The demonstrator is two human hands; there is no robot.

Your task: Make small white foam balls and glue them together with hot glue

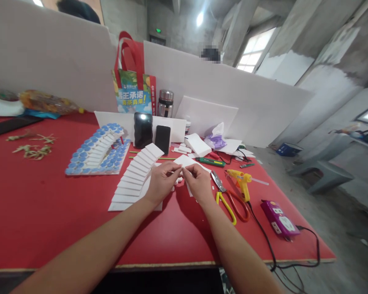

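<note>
My left hand and my right hand meet fingertip to fingertip above the table. Both are closed in a pinch around something small and white, too small to name. Beside my left wrist lies a curved white staircase model of foam-board steps. White foam-board pieces lie under and behind my fingers, with small scraps around them. To the right of my right hand are scissors and pliers with yellow and red handles. Farther left stands a curved model covered in blue discs.
A yellow hot glue gun and a purple power strip with black cords lie at the right. Behind are two phones, a shopping bag, a steel flask, a green cutter and tall white boards.
</note>
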